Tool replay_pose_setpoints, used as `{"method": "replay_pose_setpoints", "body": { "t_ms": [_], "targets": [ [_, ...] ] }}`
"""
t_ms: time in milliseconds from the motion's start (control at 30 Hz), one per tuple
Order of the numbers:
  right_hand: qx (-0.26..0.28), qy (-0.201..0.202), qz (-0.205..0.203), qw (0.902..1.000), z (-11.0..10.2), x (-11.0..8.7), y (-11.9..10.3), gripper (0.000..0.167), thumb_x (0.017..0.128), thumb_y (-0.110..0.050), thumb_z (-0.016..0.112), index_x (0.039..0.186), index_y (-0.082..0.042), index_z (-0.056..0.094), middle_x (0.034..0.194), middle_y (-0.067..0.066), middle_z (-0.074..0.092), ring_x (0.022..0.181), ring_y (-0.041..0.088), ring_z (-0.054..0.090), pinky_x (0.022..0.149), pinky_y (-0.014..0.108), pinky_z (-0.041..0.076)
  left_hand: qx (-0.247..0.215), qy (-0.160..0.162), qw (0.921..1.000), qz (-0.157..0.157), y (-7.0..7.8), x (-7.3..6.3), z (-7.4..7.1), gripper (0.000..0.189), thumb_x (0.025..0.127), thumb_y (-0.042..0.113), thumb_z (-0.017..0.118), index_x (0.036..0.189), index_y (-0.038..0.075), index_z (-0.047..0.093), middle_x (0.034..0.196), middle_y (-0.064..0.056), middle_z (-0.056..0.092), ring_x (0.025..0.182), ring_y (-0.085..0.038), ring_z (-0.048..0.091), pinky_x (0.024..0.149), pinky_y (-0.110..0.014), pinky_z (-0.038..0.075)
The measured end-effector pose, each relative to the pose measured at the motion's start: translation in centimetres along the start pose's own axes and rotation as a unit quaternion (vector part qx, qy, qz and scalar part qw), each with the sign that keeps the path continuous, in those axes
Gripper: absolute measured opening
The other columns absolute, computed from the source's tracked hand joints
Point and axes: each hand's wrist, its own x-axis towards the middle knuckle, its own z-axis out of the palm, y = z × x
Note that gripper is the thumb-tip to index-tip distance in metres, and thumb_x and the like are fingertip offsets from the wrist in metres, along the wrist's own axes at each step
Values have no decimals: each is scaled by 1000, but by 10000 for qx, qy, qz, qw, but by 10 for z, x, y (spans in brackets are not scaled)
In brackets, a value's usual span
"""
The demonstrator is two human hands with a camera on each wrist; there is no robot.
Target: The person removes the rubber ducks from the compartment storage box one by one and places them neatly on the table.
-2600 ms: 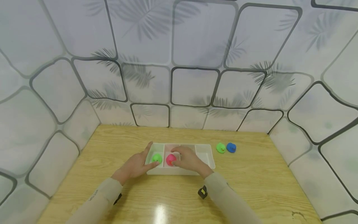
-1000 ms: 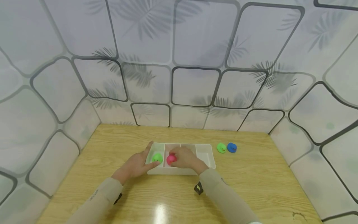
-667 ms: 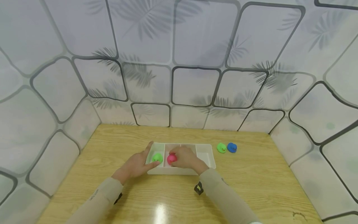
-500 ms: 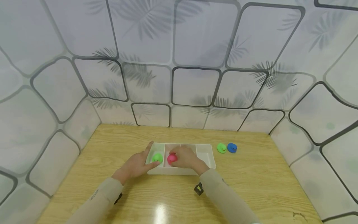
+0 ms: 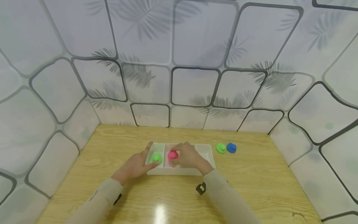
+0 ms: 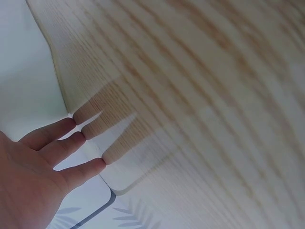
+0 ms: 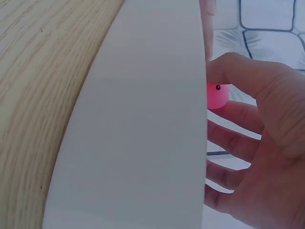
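Note:
A white divided tray (image 5: 179, 171) lies on the wooden table. My left hand (image 5: 135, 165) rests at its left end, thumb at the front edge and index finger along the left side. In the left wrist view three straight fingers (image 6: 88, 171) touch down beside it. A green toy duck (image 5: 157, 158) sits in the leftmost compartment. Over the second compartment, my right hand (image 5: 188, 157) pinches a pink toy duck (image 5: 172, 155) between thumb and fingers. The right wrist view shows the pink duck (image 7: 218, 98) partly hidden behind the tray wall (image 7: 133, 124).
Right of the tray, a second green duck (image 5: 221, 148) and a blue duck (image 5: 231, 147) stand side by side on the table (image 5: 251, 174). Patterned cloth walls (image 5: 193, 84) rise behind and at both sides.
The right hand's fingers have closed on the pink duck. Hand and duck have since risen slightly within the tray area. The left hand and the other ducks have stayed put.

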Motion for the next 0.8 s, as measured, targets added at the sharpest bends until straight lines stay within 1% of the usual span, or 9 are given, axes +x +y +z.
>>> {"method": "replay_pose_setpoints", "body": {
  "t_ms": [133, 233, 300, 367, 467, 567, 667, 800],
  "targets": [
    [393, 160, -25, 9991, -5, -2, 3, 42, 84, -24, 80, 124, -15, 73, 119, -2, 71, 113, 24, 58, 96, 44, 46, 4, -4, 10000, -22, 0, 0, 1, 106, 91, 77, 48, 164, 14, 3, 109, -17, 72, 96, -27, 70, 92, -50, 53],
    [563, 363, -212, 9975, -8, -3, 5, 41, 83, -21, 80, 122, -11, 73, 117, 3, 70, 112, 27, 61, 96, 44, 48, 11, -21, 10000, -43, 0, 0, 0, 106, 91, 77, 48, 164, 14, 3, 113, -19, 71, 99, -28, 70, 93, -50, 53],
    [690, 479, -312, 9960, -10, -4, 6, 41, 82, -20, 79, 121, -8, 73, 115, 6, 69, 108, 27, 62, 92, 42, 50, 20, -9, 10000, -52, 1, 0, 0, 106, 91, 76, 48, 164, 13, 4, 115, -20, 71, 99, -29, 70, 93, -50, 53],
    [830, 608, -361, 9940, -11, -5, 7, 41, 82, -19, 79, 120, -7, 73, 112, 7, 67, 104, 24, 62, 87, 39, 52, 26, -11, 10000, -56, 1, 0, 0, 106, 91, 76, 49, 164, 13, 5, 113, -19, 71, 97, -28, 70, 92, -50, 53],
    [1075, 816, -387, 9901, -12, -7, 11, 39, 83, -17, 79, 120, -7, 73, 108, 5, 64, 95, 18, 63, 78, 32, 54, 7, -33, 10000, -67, 1, 0, -1, 106, 91, 76, 50, 164, 13, 4, 106, -17, 72, 92, -24, 70, 91, -49, 53],
    [1273, 1022, -399, 9858, -12, -9, 16, 36, 83, -14, 79, 118, -10, 74, 107, 3, 62, 88, 14, 63, 73, 27, 55, 2, -59, 10000, -72, 2, -1, -1, 107, 90, 77, 49, 164, 14, 4, 101, -14, 73, 88, -21, 69, 90, -48, 54],
    [1512, 1116, -507, 9809, -13, -10, 20, 35, 83, -12, 80, 117, -10, 74, 108, 5, 61, 87, 14, 63, 75, 27, 57, 22, -37, 10000, -57, 2, -1, -1, 106, 90, 77, 49, 164, 14, 4, 101, -14, 73, 88, -21, 69, 90, -48, 54],
    [1772, 1152, -641, 9753, -13, -12, 26, 34, 83, -8, 80, 116, -9, 75, 115, 8, 60, 93, 18, 63, 80, 32, 58, 20, -33, 10000, -25, 1, -1, -1, 106, 91, 76, 49, 164, 13, 4, 96, -13, 72, 84, -19, 67, 89, -48, 54]
  ]
}}
